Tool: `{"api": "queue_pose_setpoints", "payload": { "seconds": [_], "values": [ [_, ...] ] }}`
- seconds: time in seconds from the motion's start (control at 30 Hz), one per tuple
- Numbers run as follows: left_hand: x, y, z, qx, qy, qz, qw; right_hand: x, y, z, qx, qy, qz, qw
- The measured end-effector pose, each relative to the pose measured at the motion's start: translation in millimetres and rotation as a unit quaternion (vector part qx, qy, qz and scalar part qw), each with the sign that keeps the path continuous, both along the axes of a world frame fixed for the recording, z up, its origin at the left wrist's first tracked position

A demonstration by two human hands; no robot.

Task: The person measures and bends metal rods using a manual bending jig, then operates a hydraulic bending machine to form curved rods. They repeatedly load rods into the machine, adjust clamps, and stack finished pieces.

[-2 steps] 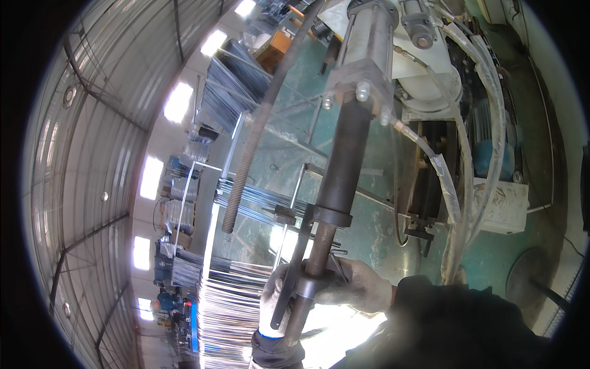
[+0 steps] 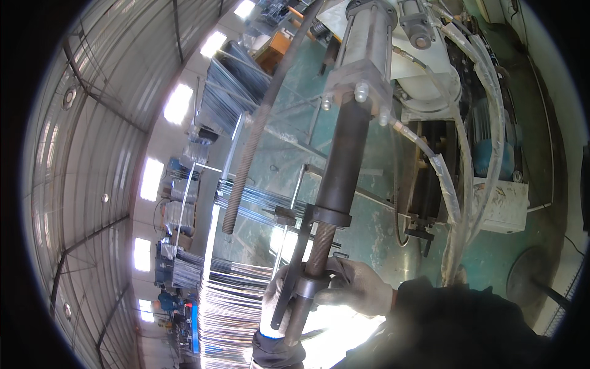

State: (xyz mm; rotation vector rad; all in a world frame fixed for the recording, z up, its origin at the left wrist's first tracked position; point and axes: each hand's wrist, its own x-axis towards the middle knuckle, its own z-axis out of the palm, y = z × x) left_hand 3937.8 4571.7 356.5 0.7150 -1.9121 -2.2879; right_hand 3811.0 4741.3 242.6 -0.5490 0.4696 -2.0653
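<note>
A thick dark cylinder slopes down toward me from a grey hydraulic ram, and a threaded rod comes out of its lower collar. Lower on the rod sits a second collar. A flat dark bar runs alongside, beside both collars. My gloved left hand is at the bar and rod's lower end, its fingers partly hidden behind them. On the other side, my gloved right hand has its fingers curled by the lower collar; whatever they grip is hard to make out.
A long threaded bar hangs left of the cylinder. Bundled metal rods lie on a white frame at lower left. Wrapped hoses loop down on the right, near a white box and a round base.
My right hand's fingers have shifted slightly around the lower collar. My left hand stays at the bar.
</note>
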Motion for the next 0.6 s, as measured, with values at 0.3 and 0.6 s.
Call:
{"api": "queue_pose_setpoints", "payload": {
  "seconds": [0.3,0.6],
  "values": [
    [0,4,0,0.014,-0.007,-0.005,1.0,5,4,19,0.047,-0.015,-0.029,0.998],
    [-1,7,8,0.026,-0.017,-0.008,0.999,-5,-3,0,-0.066,-0.029,0.038,0.997]
  ]
}}
